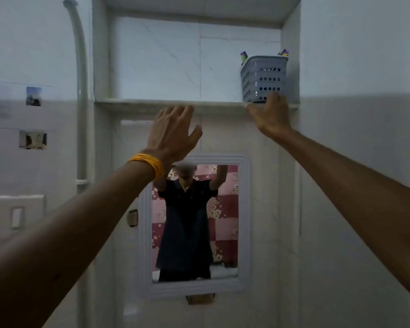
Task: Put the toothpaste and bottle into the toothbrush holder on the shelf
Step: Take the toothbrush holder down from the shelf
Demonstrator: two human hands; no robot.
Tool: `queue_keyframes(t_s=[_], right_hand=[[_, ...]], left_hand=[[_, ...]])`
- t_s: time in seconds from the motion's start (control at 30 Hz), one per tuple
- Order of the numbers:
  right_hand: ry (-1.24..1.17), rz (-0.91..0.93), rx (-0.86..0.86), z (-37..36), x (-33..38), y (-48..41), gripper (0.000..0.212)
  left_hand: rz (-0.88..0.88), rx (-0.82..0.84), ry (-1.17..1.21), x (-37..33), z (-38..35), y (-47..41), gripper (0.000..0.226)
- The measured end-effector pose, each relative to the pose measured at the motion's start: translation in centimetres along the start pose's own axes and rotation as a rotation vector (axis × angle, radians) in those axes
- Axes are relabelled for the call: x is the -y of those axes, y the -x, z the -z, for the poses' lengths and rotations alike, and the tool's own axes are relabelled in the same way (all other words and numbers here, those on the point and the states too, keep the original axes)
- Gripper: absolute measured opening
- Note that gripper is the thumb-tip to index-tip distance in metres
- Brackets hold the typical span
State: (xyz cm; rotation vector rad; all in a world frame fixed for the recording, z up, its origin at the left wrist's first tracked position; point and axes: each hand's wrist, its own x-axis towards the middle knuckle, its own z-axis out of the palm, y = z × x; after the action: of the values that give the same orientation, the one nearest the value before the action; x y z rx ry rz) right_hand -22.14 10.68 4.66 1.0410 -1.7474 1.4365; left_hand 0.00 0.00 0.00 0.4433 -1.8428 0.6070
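The toothbrush holder (pixel 263 79), a perforated grey basket, stood at the right end of the shelf (pixel 171 102), tucked against the niche's side wall where it could not slide further. Purple and green tips (pixel 243 56) poked above its rim at both back corners; they looked like toothbrush handles or caps, though the dim view left it unclear whether the toothpaste and bottle were already inside. The right hand (pixel 271 113) reached up to the holder's base, its fingers (pixel 276 98) resting against the lower front, probably to steady or square it on the ledge. The left hand (pixel 173 133) hung just below the shelf's edge, fingers spread apart and holding nothing.
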Motion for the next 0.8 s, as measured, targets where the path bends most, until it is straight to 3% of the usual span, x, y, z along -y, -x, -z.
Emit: queue_keyframes(t_s=[0.3,0.4,0.53,0.8], right_hand=[[0.144,-0.118,-0.144,-2.9,0.4,-7.9,0.094],[0.116,-0.152,-0.170,-3.7,-0.1,-9.7,0.105],[0.081,-0.200,-0.206,-4.6,-0.4,-11.0,0.122],[0.080,-0.231,-0.168,-4.2,-0.5,-11.7,0.132]], left_hand=[[-0.035,-0.037,0.016,5.7,-7.3,-8.3,0.060],[-0.035,0.037,-0.081,6.1,-9.4,-10.1,0.062],[-0.027,0.013,-0.193,6.2,-10.7,-10.6,0.063],[-0.005,-0.045,-0.167,5.9,-11.2,-10.4,0.064]])
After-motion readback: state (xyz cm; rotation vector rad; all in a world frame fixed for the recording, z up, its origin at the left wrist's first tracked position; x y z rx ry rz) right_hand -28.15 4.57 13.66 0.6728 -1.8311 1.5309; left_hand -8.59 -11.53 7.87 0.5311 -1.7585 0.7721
